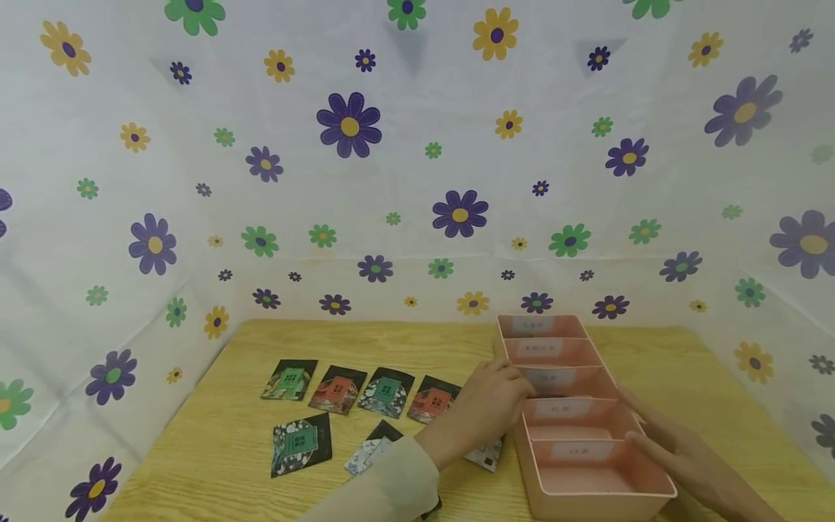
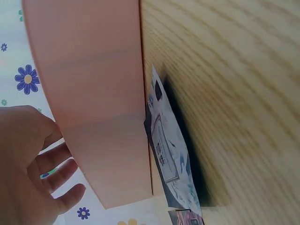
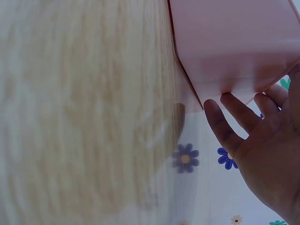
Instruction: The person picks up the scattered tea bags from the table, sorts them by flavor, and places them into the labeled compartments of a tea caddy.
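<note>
A pink divided box (image 1: pixel 531 478) with labelled compartments stands on the table. My left hand (image 1: pixel 485 406) reaches over its left rim at the middle compartment, where a dark edge shows low down. In the left wrist view the box wall hides some fingertips of the left hand (image 2: pixel 28 164); I cannot tell whether they hold anything. My right hand (image 1: pixel 678 449) holds the box's right side, thumb at the rim. Fingers of the right hand (image 3: pixel 267 150) touch the outer wall in the right wrist view. A white-and-black packet (image 2: pixel 171 154) lies beside the box.
Left of the box, several flat packets lie on the wooden table (image 1: pixel 215 435): a green one (image 1: pixel 289 380), red ones including this red packet (image 1: pixel 337 389), and a teal-labelled packet (image 1: pixel 301 444). My left forearm partly covers others. A flower-patterned cloth (image 1: pixel 404 181) surrounds the table's back and sides.
</note>
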{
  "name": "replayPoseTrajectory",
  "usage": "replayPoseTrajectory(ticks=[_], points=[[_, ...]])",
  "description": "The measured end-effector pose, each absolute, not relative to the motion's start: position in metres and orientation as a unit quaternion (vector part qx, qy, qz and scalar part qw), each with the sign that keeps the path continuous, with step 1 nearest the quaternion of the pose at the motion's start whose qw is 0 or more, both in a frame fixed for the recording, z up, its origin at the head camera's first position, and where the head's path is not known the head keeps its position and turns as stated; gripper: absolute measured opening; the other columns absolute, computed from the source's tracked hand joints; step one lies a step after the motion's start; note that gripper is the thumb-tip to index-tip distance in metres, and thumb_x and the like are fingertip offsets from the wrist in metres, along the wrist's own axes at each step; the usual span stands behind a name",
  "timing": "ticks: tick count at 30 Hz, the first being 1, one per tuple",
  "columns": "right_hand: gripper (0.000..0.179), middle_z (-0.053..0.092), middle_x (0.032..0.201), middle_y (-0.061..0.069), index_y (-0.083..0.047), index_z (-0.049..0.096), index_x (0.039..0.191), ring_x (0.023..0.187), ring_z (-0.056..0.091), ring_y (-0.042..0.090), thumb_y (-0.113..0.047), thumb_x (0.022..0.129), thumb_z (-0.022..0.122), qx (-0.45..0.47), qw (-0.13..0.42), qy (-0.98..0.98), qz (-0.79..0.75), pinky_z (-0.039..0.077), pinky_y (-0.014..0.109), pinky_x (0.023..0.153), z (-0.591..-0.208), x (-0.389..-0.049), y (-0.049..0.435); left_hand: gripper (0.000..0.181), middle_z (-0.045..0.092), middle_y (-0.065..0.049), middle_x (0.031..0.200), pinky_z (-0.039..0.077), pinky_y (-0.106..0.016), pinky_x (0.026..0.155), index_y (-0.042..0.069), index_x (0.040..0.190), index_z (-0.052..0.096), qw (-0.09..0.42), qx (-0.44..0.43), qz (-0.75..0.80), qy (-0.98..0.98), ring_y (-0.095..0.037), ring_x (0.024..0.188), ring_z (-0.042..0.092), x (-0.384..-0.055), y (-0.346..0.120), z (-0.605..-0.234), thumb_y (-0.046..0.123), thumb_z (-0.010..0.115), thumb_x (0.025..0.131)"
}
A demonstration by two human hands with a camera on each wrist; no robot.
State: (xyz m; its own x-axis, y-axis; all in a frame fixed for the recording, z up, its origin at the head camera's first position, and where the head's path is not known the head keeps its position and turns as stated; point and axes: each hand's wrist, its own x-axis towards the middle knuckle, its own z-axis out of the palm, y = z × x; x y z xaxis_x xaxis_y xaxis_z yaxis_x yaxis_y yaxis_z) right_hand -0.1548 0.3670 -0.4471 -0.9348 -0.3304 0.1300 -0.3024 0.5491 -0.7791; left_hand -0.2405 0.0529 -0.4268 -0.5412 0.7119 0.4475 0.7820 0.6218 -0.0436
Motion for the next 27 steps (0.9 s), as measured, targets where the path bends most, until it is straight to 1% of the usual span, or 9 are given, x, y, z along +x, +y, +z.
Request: replayPoseTrajectory(ticks=[5, 9, 11, 14, 17, 20, 22, 24, 27], points=[[0.06, 0.032, 0.158, -0.017, -0.02, 0.023, 0.166, 0.129, 0.046, -0.005, -0.009, 0.111, 0.044, -0.192, 0.01, 0.878, -0.439, 0.05, 0.02, 0.092, -0.45, -0.156, 0.366, 0.023, 0.073, 0.008, 0.118, 0.046, -0.024, 0.101, 0.021, 0.112, 0.08, 0.175, -0.435, -0.117, -0.876, -0.011, 0.116, 0.058, -0.243, 0.049, -0.427, 0.023, 0.058, 0.107], [0.061, 0.033, 0.159, -0.011, -0.021, 0.023, 0.166, 0.129, 0.046, -0.005, -0.009, 0.111, 0.045, -0.191, 0.004, 0.885, -0.424, 0.05, 0.021, 0.091, -0.45, -0.156, 0.367, 0.029, 0.067, 0.003, 0.135, 0.039, -0.025, 0.112, 0.015, 0.126, 0.075, 0.086, -0.427, -0.188, -0.88, -0.014, 0.132, 0.053, -0.246, 0.042, -0.425, 0.023, 0.053, 0.11], [0.06, 0.034, 0.156, -0.02, -0.022, 0.023, 0.167, 0.128, 0.047, -0.005, -0.011, 0.112, 0.044, -0.18, 0.014, 0.884, -0.432, 0.051, 0.021, 0.09, -0.45, -0.156, 0.368, 0.032, 0.063, 0.003, 0.141, 0.044, -0.026, 0.108, 0.014, 0.134, 0.071, 0.029, -0.399, -0.267, -0.877, -0.013, 0.134, 0.052, -0.245, 0.037, -0.424, 0.023, 0.052, 0.11], [0.059, 0.036, 0.153, -0.025, -0.024, 0.019, 0.167, 0.126, 0.05, -0.004, -0.013, 0.113, 0.041, -0.166, 0.047, 0.872, -0.457, 0.053, 0.024, 0.089, -0.448, -0.156, 0.368, 0.034, 0.061, 0.004, 0.144, 0.054, -0.023, 0.089, 0.016, 0.141, 0.066, -0.026, -0.344, -0.385, -0.856, -0.008, 0.119, 0.062, -0.244, 0.029, -0.424, 0.025, 0.055, 0.109], [0.059, 0.034, 0.161, -0.006, -0.026, 0.017, 0.167, 0.126, 0.05, -0.005, -0.016, 0.113, 0.04, -0.147, 0.075, 0.863, -0.477, 0.053, 0.024, 0.088, -0.447, -0.156, 0.368, 0.038, 0.062, 0.0, 0.143, 0.054, -0.021, 0.069, 0.018, 0.144, 0.063, -0.041, -0.309, -0.447, -0.838, -0.007, 0.101, 0.07, -0.245, 0.02, -0.426, 0.028, 0.056, 0.109], [0.06, 0.023, 0.165, 0.018, -0.027, 0.013, 0.168, 0.126, 0.049, -0.007, -0.018, 0.114, 0.039, -0.132, 0.104, 0.85, -0.499, 0.053, 0.024, 0.088, -0.446, -0.156, 0.369, 0.04, 0.063, -0.003, 0.142, 0.054, -0.021, 0.067, 0.018, 0.147, 0.06, -0.04, -0.294, -0.461, -0.836, -0.009, 0.097, 0.071, -0.245, 0.008, -0.428, 0.029, 0.056, 0.109], [0.06, 0.021, 0.165, 0.023, -0.028, 0.013, 0.168, 0.125, 0.05, -0.005, -0.018, 0.114, 0.038, -0.129, 0.109, 0.847, -0.505, 0.053, 0.025, 0.088, -0.446, -0.157, 0.37, 0.041, 0.063, -0.003, 0.142, 0.055, -0.022, 0.071, 0.019, 0.149, 0.059, -0.04, -0.285, -0.467, -0.836, -0.011, 0.099, 0.071, -0.244, -0.001, -0.429, 0.03, 0.056, 0.109], [0.059, 0.026, 0.165, 0.015, -0.028, 0.014, 0.168, 0.126, 0.05, -0.005, -0.018, 0.114, 0.038, -0.137, 0.098, 0.854, -0.492, 0.052, 0.024, 0.089, -0.446, -0.157, 0.369, 0.042, 0.062, -0.002, 0.144, 0.056, -0.024, 0.079, 0.019, 0.149, 0.058, -0.039, -0.274, -0.472, -0.837, -0.014, 0.105, 0.07, -0.244, -0.01, -0.429, 0.03, 0.056, 0.109], [0.059, 0.034, 0.16, -0.007, -0.026, 0.018, 0.167, 0.128, 0.049, -0.004, -0.015, 0.113, 0.04, -0.155, 0.061, 0.869, -0.466, 0.052, 0.024, 0.09, -0.447, -0.156, 0.368, 0.043, 0.061, -0.002, 0.145, 0.057, -0.028, 0.084, 0.019, 0.15, 0.057, -0.039, -0.261, -0.484, -0.835, -0.019, 0.111, 0.069, -0.244, -0.024, -0.43, 0.03, 0.057, 0.108]])
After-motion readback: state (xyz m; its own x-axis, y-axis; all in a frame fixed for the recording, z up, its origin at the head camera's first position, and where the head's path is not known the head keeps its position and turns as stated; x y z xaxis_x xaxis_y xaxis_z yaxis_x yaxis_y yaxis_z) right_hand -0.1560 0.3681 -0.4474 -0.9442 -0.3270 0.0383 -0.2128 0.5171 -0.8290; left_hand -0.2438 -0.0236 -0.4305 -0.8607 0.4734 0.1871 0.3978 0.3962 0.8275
